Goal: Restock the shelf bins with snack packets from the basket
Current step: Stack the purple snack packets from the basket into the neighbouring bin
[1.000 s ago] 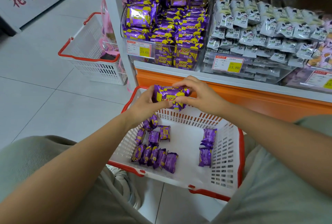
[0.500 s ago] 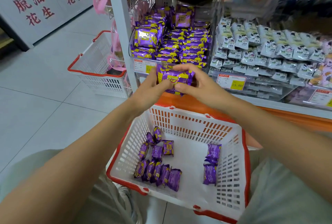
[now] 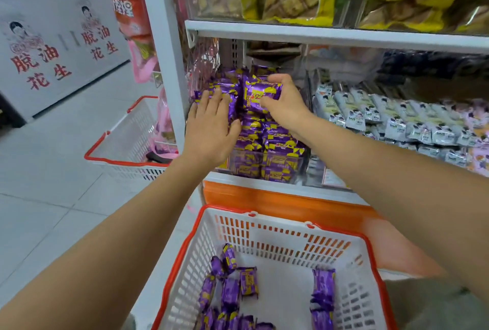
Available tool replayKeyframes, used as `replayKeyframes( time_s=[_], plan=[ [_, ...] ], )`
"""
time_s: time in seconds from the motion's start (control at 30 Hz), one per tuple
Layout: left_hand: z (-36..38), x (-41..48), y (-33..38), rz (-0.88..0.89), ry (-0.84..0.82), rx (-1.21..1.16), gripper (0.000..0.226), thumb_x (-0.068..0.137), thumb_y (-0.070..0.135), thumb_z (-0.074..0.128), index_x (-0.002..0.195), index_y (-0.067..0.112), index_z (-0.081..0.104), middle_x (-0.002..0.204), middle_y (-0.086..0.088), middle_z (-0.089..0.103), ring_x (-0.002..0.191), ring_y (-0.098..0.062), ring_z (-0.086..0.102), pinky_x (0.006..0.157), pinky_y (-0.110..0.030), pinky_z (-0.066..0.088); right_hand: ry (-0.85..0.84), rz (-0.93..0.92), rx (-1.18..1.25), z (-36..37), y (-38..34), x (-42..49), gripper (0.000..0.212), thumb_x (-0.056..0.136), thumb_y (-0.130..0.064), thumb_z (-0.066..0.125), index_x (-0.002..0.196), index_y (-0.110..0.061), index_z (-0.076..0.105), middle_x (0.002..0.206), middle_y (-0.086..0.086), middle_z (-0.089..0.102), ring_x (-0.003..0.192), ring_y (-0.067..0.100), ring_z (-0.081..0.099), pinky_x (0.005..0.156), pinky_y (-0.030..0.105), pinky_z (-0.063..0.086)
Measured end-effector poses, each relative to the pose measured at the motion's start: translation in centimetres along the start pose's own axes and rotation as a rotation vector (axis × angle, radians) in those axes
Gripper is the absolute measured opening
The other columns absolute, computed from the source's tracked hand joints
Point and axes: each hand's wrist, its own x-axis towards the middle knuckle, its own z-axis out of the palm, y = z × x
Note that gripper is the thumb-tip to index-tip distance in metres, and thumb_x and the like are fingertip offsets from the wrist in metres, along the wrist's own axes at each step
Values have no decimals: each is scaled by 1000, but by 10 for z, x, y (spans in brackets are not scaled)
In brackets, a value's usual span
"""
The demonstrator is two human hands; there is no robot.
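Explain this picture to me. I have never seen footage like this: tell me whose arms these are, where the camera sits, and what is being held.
There is no machine here. A person wears a camera on the head, so this one picture looks forward and down along their own two bare arms. They face a shop shelf. The right hand grips a purple packet over a clear bin already piled with the same kind. The left hand lies flat, fingers straight, on the pile at the bin's left side. Below, close to the person, a white basket with a red rim holds the spare packets that are not yet shelved. To the right of the bin lie white packets. A second basket stands on the floor to the left.
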Motion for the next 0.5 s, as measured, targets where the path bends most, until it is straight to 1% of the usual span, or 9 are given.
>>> replayKeyframes(
  time_s=[0.07,0.13,0.23,0.3,0.4,0.5],
  plan=[
    [9,4,-3,15,-13,39,78,86,52,14,153,13,23,161,-7,16,150,-29,7,119,-45,4,-17,-2,-86,8,8,16,50,89,-5,61,135,-12,42,130,10,49,103,20,52,78,26,40],
    [16,5,-5,31,16,67,84,83,55,7,152,11,25,160,-9,20,149,-31,10,118,-47,5,-46,5,-189,15,15,29,55,88,-5,63,137,-12,41,134,13,47,117,27,50,89,30,43],
    [25,8,-6,50,89,67,78,86,50,15,149,7,33,156,-13,30,146,-35,20,117,-51,12,-18,55,-256,20,22,44,62,89,-7,65,143,-11,36,142,16,40,132,29,40,104,31,35],
    [28,10,-6,54,109,63,73,88,47,20,147,6,37,153,-15,35,144,-36,26,116,-53,17,22,83,-286,21,23,50,68,89,-8,66,147,-8,30,147,17,34,138,29,32,109,30,28],
    [31,12,-6,48,119,72,72,89,46,20,147,6,36,153,-15,35,144,-35,25,116,-54,17,6,121,-304,24,24,56,83,89,-11,67,153,-7,13,156,17,21,145,30,20,114,30,21],
    [34,13,-5,28,126,90,72,90,46,20,149,7,34,155,-14,32,146,-34,22,118,-53,14,-86,227,-208,29,23,61,102,88,-13,69,154,-11,-9,162,12,5,147,29,16,115,32,23]
  ],
)
